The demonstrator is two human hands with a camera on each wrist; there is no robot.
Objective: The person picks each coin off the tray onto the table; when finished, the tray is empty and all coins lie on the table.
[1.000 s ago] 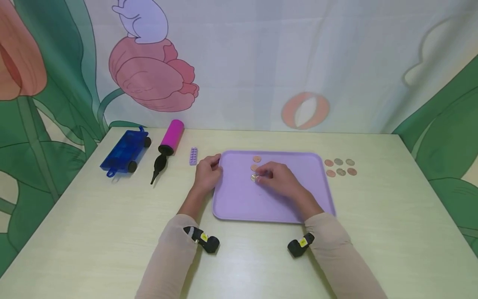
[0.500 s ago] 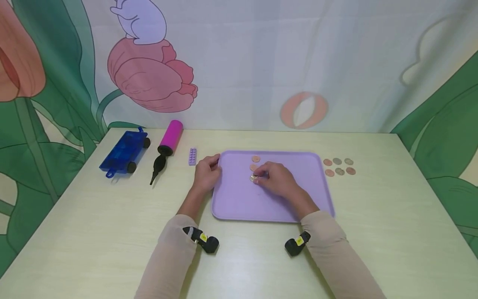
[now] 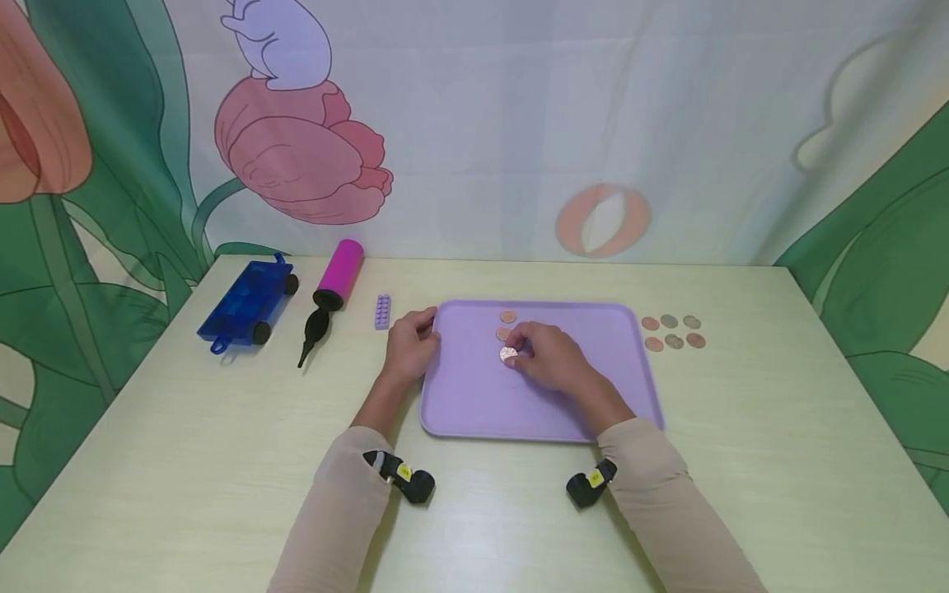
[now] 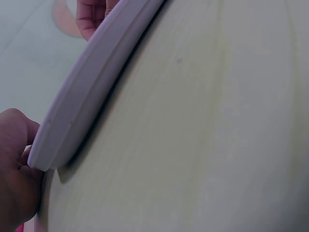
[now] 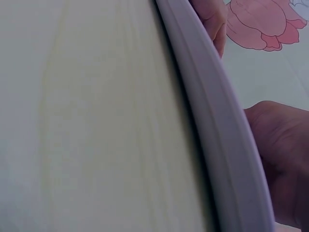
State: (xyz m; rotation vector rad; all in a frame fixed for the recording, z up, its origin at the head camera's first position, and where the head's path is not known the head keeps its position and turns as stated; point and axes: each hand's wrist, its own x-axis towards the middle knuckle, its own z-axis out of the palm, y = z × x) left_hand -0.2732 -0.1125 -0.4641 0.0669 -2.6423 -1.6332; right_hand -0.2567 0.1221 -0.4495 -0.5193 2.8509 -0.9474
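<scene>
A purple tray (image 3: 474,403) lies on the table. My left hand (image 3: 410,347) grips its left rim, with the thumb over the edge in the left wrist view. Above the tray's middle, my right hand (image 3: 554,356) pinches a shiny silver coin (image 3: 507,353) between thumb and fingers. Two copper coins lie on the tray beyond it: the far coin (image 3: 507,316) in full view, the nearer coin (image 3: 502,333) close to my fingertips. In the right wrist view the tray wall (image 5: 222,125) hides my right fingertips and the coins.
Several copper and silver coins (image 3: 673,341) lie in two rows right of the tray. At the left are a purple toy brick (image 3: 382,312), a pink hand pump (image 3: 343,272) with a black nozzle, and a blue toy cart (image 3: 248,301). A printed curtain (image 3: 474,123) hangs behind the table.
The silver coin in my right hand has tilted, and its bright face now shows toward the head camera. The right hand shifted slightly left at first. My left hand stays on the rim.
</scene>
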